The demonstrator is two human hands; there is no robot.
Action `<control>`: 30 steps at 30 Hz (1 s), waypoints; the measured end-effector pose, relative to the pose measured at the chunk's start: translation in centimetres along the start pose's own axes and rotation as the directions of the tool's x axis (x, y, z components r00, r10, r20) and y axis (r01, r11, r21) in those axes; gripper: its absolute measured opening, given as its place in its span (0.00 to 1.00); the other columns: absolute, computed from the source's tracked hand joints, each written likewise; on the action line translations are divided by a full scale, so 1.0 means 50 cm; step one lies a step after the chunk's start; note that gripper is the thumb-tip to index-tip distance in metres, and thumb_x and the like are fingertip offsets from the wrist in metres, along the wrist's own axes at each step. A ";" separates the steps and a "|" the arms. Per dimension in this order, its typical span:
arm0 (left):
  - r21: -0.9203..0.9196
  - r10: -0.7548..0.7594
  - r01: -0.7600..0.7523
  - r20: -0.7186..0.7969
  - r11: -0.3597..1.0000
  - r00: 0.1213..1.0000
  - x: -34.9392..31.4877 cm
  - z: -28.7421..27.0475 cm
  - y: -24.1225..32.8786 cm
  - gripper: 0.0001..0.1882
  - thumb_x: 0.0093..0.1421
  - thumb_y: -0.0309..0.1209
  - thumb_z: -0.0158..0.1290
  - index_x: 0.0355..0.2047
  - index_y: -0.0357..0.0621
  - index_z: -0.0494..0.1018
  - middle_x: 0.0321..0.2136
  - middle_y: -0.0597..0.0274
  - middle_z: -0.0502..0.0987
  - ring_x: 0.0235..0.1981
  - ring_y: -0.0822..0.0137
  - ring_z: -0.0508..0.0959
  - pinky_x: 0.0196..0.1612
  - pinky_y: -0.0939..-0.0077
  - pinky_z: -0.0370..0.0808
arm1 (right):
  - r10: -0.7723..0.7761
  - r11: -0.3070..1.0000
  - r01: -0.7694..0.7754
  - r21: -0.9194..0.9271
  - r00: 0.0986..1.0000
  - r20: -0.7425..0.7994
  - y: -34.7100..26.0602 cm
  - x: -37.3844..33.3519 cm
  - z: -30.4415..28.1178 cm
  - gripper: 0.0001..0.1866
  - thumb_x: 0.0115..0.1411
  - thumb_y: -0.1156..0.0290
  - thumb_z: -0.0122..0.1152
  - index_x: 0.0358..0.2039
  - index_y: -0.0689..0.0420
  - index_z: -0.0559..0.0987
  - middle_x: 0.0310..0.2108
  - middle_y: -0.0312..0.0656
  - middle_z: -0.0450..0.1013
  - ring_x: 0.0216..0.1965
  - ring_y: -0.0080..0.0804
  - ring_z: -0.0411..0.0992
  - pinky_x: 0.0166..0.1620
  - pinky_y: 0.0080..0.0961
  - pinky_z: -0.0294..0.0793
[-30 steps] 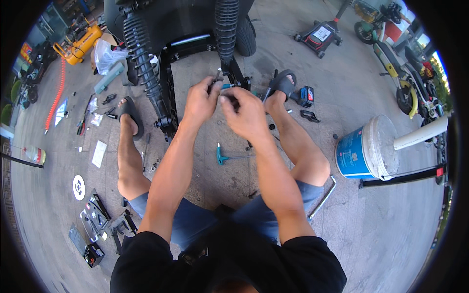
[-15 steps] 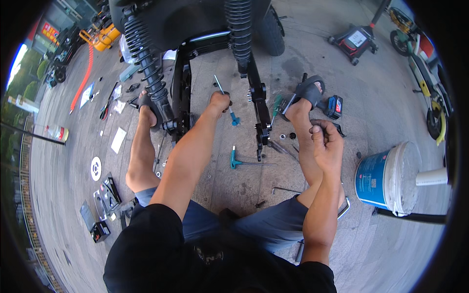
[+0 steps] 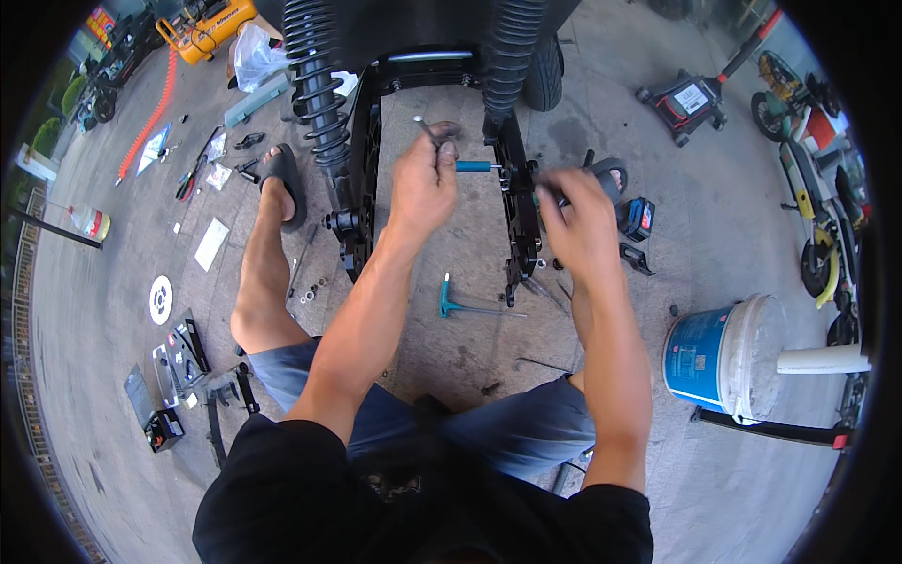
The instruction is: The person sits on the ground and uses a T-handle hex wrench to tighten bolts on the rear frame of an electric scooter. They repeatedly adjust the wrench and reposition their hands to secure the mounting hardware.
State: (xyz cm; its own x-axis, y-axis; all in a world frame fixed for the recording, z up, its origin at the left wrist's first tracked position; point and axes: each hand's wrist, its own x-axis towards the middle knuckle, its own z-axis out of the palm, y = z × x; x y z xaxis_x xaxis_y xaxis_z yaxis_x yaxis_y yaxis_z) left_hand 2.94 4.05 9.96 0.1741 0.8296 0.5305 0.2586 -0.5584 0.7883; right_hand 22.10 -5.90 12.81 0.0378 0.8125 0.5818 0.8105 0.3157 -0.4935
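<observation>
Head view: blue shorts (image 3: 517, 428) come first, knees spread wide over the pavement (image 3: 423, 376). Off to the right stands a blue-and-white bucket (image 3: 697, 352). Between the legs lies a teal T-handle tool (image 3: 445, 303), its long shaft pointing right. Just past it both hands are at work. I see the right hand (image 3: 575, 221) by the outer side of the black frame arm (image 3: 519, 207), fingers bent and blurred; whether its grip has anything, I cannot tell. The left hand (image 3: 423, 183), inside the frame, has its grip clenched around a metal rod (image 3: 424, 126) that pokes up leftward. Beside its fingers a teal handle (image 3: 473, 166) shows, with a thin shaft reaching to that frame arm; I cannot tell if rod and handle are one tool. Beyond rise two coil springs (image 3: 517, 61), then a tyre (image 3: 543, 77), a floor jack (image 3: 684, 103) and, far left, a yellow compressor (image 3: 209, 33).
</observation>
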 end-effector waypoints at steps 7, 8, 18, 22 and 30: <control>0.023 0.214 -0.213 -0.049 0.977 0.976 -0.024 0.018 -0.025 0.10 0.62 0.23 0.48 0.44 0.38 0.72 0.33 0.51 0.77 0.33 0.56 0.78 0.37 0.69 0.74 | 0.084 0.975 0.085 -0.204 0.711 0.698 0.043 0.203 0.108 0.15 0.54 0.68 0.61 0.43 0.56 0.80 0.38 0.51 0.77 0.42 0.48 0.75 0.46 0.36 0.72; 0.022 0.253 -0.252 -0.083 0.968 0.964 -0.026 0.018 -0.029 0.10 0.61 0.21 0.48 0.43 0.38 0.72 0.36 0.49 0.78 0.35 0.52 0.78 0.38 0.67 0.75 | 0.162 0.966 0.059 -0.252 0.623 0.766 0.040 0.219 0.112 0.16 0.54 0.67 0.61 0.44 0.56 0.80 0.39 0.50 0.77 0.43 0.48 0.74 0.47 0.37 0.72; -0.060 0.218 -0.227 -0.120 0.972 0.969 -0.040 0.004 -0.047 0.10 0.59 0.19 0.50 0.41 0.38 0.72 0.34 0.48 0.77 0.33 0.50 0.78 0.35 0.65 0.74 | 0.261 0.939 0.092 -0.331 0.436 0.861 0.019 0.260 0.165 0.17 0.52 0.67 0.65 0.44 0.55 0.82 0.39 0.51 0.77 0.42 0.46 0.75 0.46 0.36 0.72; -0.081 0.185 -0.193 -0.100 0.978 0.978 -0.041 0.010 -0.045 0.10 0.59 0.19 0.50 0.41 0.38 0.72 0.32 0.48 0.77 0.31 0.51 0.78 0.34 0.66 0.74 | 0.291 0.922 0.110 -0.370 0.431 0.854 0.019 0.264 0.164 0.17 0.51 0.68 0.66 0.42 0.57 0.82 0.39 0.51 0.78 0.43 0.47 0.75 0.46 0.37 0.73; -0.136 0.134 -0.141 -0.059 0.981 0.989 -0.046 0.010 -0.033 0.09 0.59 0.20 0.52 0.40 0.38 0.74 0.32 0.50 0.77 0.30 0.56 0.78 0.33 0.69 0.74 | 0.180 0.935 0.188 -0.301 0.480 0.859 0.032 0.261 0.162 0.15 0.50 0.65 0.67 0.37 0.58 0.81 0.35 0.51 0.78 0.41 0.48 0.76 0.42 0.39 0.73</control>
State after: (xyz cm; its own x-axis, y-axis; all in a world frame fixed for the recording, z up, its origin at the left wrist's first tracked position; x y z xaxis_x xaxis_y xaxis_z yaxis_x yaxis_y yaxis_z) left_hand 2.61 3.05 7.29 0.1507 0.7459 0.6488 0.1000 -0.6645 0.7406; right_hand 19.18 9.18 14.38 -0.3378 0.8675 -0.3651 0.9408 0.3003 -0.1570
